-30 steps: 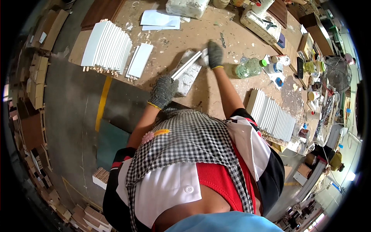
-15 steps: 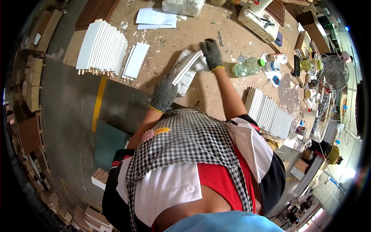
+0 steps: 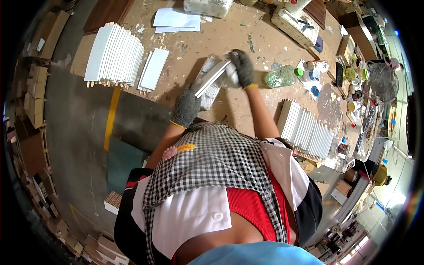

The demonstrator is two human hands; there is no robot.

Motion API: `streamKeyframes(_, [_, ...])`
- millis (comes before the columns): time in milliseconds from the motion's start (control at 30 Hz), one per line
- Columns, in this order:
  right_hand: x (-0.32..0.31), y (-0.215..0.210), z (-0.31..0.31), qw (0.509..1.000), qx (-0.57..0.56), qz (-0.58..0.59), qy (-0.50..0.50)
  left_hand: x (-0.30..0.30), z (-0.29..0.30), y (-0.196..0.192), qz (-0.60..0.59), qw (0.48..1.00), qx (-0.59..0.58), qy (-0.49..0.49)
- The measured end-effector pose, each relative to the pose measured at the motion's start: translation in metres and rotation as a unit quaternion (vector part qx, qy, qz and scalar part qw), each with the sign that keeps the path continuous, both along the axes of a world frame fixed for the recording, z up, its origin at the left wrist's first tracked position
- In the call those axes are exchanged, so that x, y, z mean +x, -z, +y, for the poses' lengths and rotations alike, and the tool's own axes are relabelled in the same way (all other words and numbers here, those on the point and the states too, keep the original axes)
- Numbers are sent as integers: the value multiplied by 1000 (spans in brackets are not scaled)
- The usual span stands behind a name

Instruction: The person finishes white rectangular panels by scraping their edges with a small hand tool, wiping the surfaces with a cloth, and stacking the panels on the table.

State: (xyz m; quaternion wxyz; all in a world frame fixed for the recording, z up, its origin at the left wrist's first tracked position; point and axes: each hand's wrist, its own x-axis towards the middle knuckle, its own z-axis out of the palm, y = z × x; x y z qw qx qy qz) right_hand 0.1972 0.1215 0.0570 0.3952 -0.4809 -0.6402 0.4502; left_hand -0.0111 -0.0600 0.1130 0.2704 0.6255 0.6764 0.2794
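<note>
- A white board is being gripped near its lower end by the gloved left hand, and is being held at a slant above a pale, crinkly block near the front edge of a paint-spotted worktable
- A small white item is being held in the curled fingers of the gloved right hand, close beside the board's far end; its kind is being hidden by blur, and whether the board is being touched by it cannot be told
- The block is being partly covered by the board and the left hand
- To the left, a long row of white boards with wooden pegs at the ends is being supported by the table, and a smaller group of boards is lying just beside it
- Beyond these, white paper sheets are lying flat
- To the right of the right hand, a clear green-capped bottle is lying on its side
- Nearer the person's right arm, another row of white boards is being supported by the table
</note>
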Motion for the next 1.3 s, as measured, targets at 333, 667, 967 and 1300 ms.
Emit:
streamKeyframes(333, [38, -72, -13, 988, 14, -1, 151, -44, -18, 35, 185, 973, 40, 129])
streamKeyframes(667, [-29, -24, -38, 940, 168, -283, -89, -16, -14, 45, -110, 991, -52, -49])
streamKeyframes(967, [-20, -79, -44, 995, -21, -99, -2, -42, -40, 56, -319, 940, -27, -122])
streamKeyframes(1300, [1, -59, -145, 883, 47, -63, -463, -49, -23, 34, -238, 968, -46, -70])
